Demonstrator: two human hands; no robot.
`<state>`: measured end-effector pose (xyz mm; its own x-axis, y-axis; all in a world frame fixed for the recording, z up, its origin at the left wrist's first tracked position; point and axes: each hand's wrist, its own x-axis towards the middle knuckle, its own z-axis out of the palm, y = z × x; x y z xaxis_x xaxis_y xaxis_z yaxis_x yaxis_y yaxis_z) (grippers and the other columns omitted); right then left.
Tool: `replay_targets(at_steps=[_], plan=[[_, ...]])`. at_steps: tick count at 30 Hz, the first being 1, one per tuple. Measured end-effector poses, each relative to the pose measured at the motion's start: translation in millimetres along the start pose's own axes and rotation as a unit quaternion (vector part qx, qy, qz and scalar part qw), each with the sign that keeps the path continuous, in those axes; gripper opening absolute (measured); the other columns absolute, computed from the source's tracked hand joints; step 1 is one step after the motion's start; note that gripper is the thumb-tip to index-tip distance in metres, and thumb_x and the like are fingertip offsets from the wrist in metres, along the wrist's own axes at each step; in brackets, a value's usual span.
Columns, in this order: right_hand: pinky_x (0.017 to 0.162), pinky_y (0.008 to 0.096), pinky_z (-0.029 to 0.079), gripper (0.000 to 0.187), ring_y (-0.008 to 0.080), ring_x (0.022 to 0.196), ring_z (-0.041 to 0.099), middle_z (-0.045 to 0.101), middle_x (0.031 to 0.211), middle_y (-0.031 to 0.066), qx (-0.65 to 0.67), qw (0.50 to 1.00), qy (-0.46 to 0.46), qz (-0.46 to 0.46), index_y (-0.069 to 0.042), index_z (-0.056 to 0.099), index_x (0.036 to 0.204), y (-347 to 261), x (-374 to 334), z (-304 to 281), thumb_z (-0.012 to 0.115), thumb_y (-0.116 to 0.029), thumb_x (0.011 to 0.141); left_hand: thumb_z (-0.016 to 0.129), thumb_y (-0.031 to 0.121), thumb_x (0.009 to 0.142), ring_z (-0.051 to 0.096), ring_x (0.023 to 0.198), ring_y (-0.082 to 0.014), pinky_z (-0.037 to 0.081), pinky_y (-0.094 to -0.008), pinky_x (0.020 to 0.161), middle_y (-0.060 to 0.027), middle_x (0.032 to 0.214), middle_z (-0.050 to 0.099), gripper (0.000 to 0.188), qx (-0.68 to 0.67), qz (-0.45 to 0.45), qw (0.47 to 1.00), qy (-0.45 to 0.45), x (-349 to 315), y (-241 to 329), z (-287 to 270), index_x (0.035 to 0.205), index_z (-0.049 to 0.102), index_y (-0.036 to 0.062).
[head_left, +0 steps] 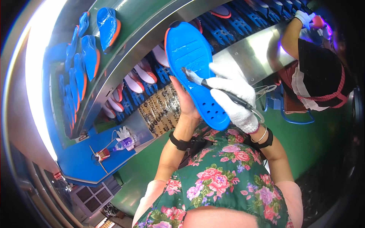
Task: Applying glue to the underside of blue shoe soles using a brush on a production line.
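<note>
A blue shoe sole [189,47] with an orange edge is held up in front of me, tilted, its wide end away from me. My bare left hand [185,100] grips it from the left and beneath; the thumb shows at its side, and the other fingers are hidden under the sole. In my right hand [242,88], which wears a white knitted glove, is a thin brush [195,78] with a dark handle. Its bristle tip touches the middle of the sole, where the surface looks wet and shiny. Small holes dot the sole's near end.
Wet blue soles [90,57] stand on a green conveyor belt [131,19] at the left. Below its metal rail, several white-and-pink shoe parts [145,72] rest on blue racks. A co-worker [317,70] works at the far right. A purple bottle [123,143] lies on a blue table [85,161].
</note>
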<state>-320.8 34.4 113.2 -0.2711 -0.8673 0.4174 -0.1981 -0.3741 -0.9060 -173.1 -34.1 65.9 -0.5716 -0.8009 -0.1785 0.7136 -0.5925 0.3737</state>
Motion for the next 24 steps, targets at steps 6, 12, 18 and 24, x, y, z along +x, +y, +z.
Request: replay_targets(at_steps=[6, 12, 18, 24], plan=[[0.095, 0.0396, 0.055, 0.024, 0.0273, 0.104, 0.073, 0.077, 0.111, 0.0158, -0.116, 0.987, -0.058, -0.096, -0.002, 0.078, 0.106, -15.5, 7.5, -14.5, 0.077, -0.001, 0.082, 0.03, 0.089, 0.09, 0.058, 0.128, -0.0341, 0.047, -0.0495, 0.109, -0.0193, 0.146, 0.054, 0.106, 0.174, 0.066, 0.974, 0.131, 1.2, -9.0, 1.0, 0.16, 0.027, 0.0096], [0.092, 0.0378, 0.057, 0.022, 0.0247, 0.099, 0.074, 0.078, 0.107, 0.0145, -0.073, 0.989, -0.102, -0.074, -0.002, 0.078, 0.104, -21.3, -0.2, -15.7, 0.078, 0.0, 0.082, 0.039, 0.098, 0.077, 0.069, 0.093, -0.0296, 0.06, -0.0428, 0.082, -0.0171, 0.109, 0.068, 0.112, 0.062, 0.008, 0.997, 0.034, 5.2, -13.9, -9.6, 0.133, 0.052, 0.0016], [0.086, 0.0355, 0.059, 0.02, 0.0221, 0.095, 0.075, 0.078, 0.105, 0.0137, 0.055, 0.995, -0.057, 0.056, -0.002, 0.079, 0.103, -14.6, 2.2, -22.4, 0.078, 0.0, 0.083, 0.033, 0.105, 0.067, 0.069, 0.087, -0.0358, 0.059, -0.0509, 0.08, -0.0202, 0.1, 0.068, 0.125, 0.023, 0.03, 0.999, 0.016, 14.4, -8.6, -27.8, 0.132, 0.05, -0.0007], [0.083, 0.0376, 0.058, 0.031, 0.0271, 0.094, 0.074, 0.077, 0.103, 0.0117, -0.043, 0.989, -0.105, -0.096, -0.009, 0.079, 0.109, -19.7, -12.7, -14.0, 0.081, -0.002, 0.079, 0.033, 0.107, 0.064, 0.067, 0.094, -0.0339, 0.057, -0.0522, 0.088, -0.0163, 0.097, 0.066, 0.123, -0.001, 0.012, 0.997, -0.074, 19.4, -11.3, -25.7, 0.114, 0.056, -0.0031]])
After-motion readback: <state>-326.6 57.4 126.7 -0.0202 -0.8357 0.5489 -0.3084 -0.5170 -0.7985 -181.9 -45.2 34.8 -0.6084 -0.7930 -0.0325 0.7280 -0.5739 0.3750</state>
